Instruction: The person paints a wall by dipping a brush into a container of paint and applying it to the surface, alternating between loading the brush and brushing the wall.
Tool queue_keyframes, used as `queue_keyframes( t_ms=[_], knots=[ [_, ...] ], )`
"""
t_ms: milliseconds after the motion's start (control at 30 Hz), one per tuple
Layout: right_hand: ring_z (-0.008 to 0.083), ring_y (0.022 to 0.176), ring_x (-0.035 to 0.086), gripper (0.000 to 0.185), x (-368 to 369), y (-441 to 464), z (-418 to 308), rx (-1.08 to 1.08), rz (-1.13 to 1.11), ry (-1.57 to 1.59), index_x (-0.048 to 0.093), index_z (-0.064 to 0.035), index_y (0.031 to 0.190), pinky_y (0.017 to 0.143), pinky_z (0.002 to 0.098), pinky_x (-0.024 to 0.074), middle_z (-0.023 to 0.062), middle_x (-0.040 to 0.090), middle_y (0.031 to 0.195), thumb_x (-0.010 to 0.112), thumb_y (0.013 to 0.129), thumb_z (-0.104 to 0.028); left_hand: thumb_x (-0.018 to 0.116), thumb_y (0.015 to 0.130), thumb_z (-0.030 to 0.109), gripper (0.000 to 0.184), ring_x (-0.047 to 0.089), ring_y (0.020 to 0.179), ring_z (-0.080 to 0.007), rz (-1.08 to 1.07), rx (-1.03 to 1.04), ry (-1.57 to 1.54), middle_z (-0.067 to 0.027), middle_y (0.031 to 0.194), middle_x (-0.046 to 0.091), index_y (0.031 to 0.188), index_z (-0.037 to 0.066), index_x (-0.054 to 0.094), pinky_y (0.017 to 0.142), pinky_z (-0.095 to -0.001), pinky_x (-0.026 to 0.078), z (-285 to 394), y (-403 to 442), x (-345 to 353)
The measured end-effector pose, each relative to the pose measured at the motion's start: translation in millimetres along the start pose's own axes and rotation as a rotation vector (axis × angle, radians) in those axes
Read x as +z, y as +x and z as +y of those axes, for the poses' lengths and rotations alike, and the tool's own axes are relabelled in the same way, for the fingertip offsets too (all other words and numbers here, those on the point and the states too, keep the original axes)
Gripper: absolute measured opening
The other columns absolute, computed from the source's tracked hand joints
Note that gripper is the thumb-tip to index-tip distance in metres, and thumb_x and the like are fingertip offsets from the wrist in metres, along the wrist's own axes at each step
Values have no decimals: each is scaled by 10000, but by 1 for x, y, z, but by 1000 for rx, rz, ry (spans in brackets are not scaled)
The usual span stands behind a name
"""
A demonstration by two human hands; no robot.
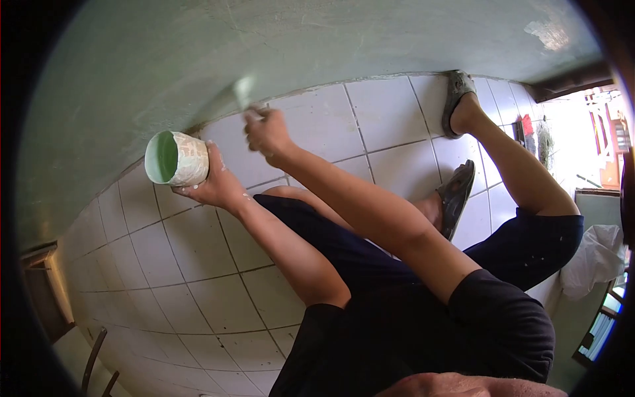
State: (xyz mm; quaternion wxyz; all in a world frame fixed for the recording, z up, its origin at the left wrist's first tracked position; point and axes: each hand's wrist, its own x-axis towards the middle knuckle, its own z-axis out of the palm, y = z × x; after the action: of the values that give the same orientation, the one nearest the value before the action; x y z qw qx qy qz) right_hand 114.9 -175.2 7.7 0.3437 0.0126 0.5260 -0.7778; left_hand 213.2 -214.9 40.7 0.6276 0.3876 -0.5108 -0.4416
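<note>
My left hand (221, 185) is wrapped round the base of a paint container (192, 161), a white, paint-smeared tub. It is tipped on its side in this view, its mouth facing left, with light green paint (169, 156) inside. White paint spots mark my left hand and wrist. My right hand (268, 134) is closed round a paintbrush (244, 89), whose handle is mostly hidden in my fingers. The pale bristles are blurred and close to the lower part of the green wall (198, 59); whether they touch it I cannot tell.
White floor tiles (205, 238) with dark joints meet the wall. My feet wear dark clogs (458, 198) near it. A white plastic bag (592, 258) lies at the right, below a bright doorway (589, 145). Dark wooden legs (94, 360) show at lower left.
</note>
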Motion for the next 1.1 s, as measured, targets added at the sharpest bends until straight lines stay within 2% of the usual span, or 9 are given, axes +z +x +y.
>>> queue_keyframes(
  t_ms=[133,300,367,467,633,700,833,933,1100],
  knots=[
    [103,535,474,443,-18,-9,-33,4,-214,-70,520,33,1442,459,271,395,26,554,741,635,1050,-137,921,730,69,829,646,1224,-317,4,-8,28,-212,1363,592,1379,-40,419,1065,-438,564,3,1,-2],
    [89,583,482,480,-102,-28,-113,-180,82,132,501,78,1425,481,251,376,48,555,779,668,1028,-132,915,734,68,835,644,1228,-321,20,19,67,-212,1375,581,1393,-35,413,1070,-437,562,-14,8,-6],
    [103,581,470,246,-118,-39,-117,-318,236,198,558,65,1215,488,261,372,38,515,783,610,1052,-112,914,733,67,846,643,1231,-321,22,8,26,-211,1380,576,1404,-28,408,1072,-437,562,-13,6,-5],
    [102,587,462,214,-94,-47,-118,-508,375,280,551,57,1185,486,266,363,37,502,788,581,1067,-119,914,735,71,845,644,1231,-318,23,18,44,-206,1371,578,1404,-19,407,1073,-440,566,-12,5,-5],
    [90,520,449,190,24,-27,-84,-256,87,-84,583,34,1178,430,276,343,1,514,697,586,1061,-115,908,734,38,813,648,1219,-322,127,-31,86,-208,1357,582,1370,-25,405,1068,-446,579,-14,6,-9],
    [107,519,485,303,73,-24,-55,-164,-128,-248,612,57,1295,417,284,362,21,555,705,602,1058,-131,902,726,0,802,653,1201,-309,154,19,11,-204,1353,573,1361,-29,412,1020,-416,608,-23,10,-14],
    [117,517,493,383,89,-28,-53,-117,-322,-311,603,62,1375,424,294,389,53,587,733,624,1053,-144,887,726,-14,748,684,1110,-302,239,65,27,-199,1286,602,1319,-44,432,974,-405,620,-27,14,-27],
    [91,540,437,460,33,-20,-96,-78,-212,-45,524,98,1436,435,264,361,43,553,789,629,1045,-120,899,713,29,770,673,1150,-309,270,-80,146,-214,1318,596,1319,-43,429,968,-409,626,-14,16,-30],
    [73,606,444,350,-67,-39,-129,-304,117,0,568,79,1337,479,247,355,28,531,810,594,1049,-118,903,698,83,809,671,1130,-320,269,21,202,-220,1284,576,1341,-52,430,971,-412,601,-21,17,-31]
  ],
)
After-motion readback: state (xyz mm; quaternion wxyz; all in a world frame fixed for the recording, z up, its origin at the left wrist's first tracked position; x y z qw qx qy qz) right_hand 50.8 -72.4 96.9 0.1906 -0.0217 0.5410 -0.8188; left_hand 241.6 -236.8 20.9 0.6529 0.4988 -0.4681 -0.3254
